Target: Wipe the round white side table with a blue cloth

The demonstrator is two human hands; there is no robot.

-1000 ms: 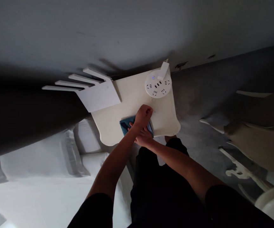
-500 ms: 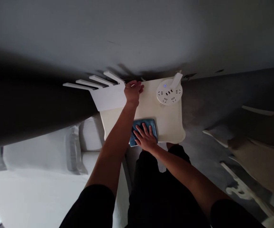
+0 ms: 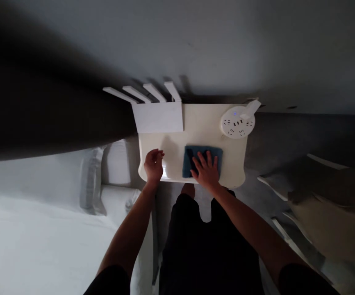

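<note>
A folded blue cloth (image 3: 187,164) lies on the cream tabletop (image 3: 202,139), near its front edge. My right hand (image 3: 207,169) rests flat on that cloth with its fingers spread. Over the front left part of the tabletop is my left hand (image 3: 153,164), its fingers curled in and nothing visible in them. A white router (image 3: 159,117) with several upright antennas stands behind that hand at the back left. At the back right sits a round white power strip (image 3: 237,128) with a blue light and a white plug-in block (image 3: 251,109) on it.
A grey wall (image 3: 196,53) rises right behind the table. To the left is a bed with pale bedding (image 3: 36,237) and a pillow (image 3: 48,180). A chair with a brown cover (image 3: 328,209) stands on the grey floor to the right.
My left hand has come back from beside the router to the front left of the table. My right hand stays flat on the cloth. The camera view has shifted.
</note>
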